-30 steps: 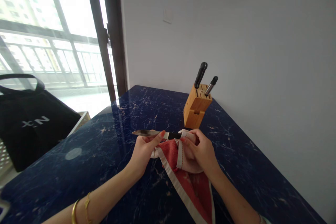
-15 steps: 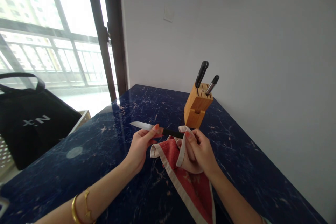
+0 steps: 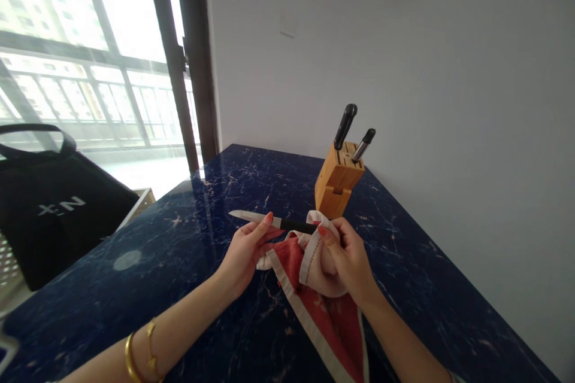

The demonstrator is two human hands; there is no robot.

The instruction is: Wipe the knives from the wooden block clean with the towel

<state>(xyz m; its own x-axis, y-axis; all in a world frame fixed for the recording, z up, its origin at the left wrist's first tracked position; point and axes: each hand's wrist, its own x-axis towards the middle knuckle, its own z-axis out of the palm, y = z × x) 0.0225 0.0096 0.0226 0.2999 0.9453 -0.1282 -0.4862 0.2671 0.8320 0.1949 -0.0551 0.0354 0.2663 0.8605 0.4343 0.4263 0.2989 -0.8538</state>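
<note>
A small knife with a black handle lies level between my hands, its blade pointing left. My left hand pinches it where the blade meets the handle, thumb on top. With my right hand I grip a red towel with pale edges, bunched around the end of the handle. The handle's tip is hidden in the cloth. The towel's lower part hangs down toward the front. Just beyond my right hand stands a wooden knife block with two black-ended handles sticking up from its slots.
The dark blue marbled table runs back to a grey wall. At left, a black bag rests by a pale perforated basket. Beyond it is a window with dark frames.
The knife has shifted slightly to the right, and my left fingers have spread a little beneath it. The towel's fold has turned slightly around the handle end in my right hand.
</note>
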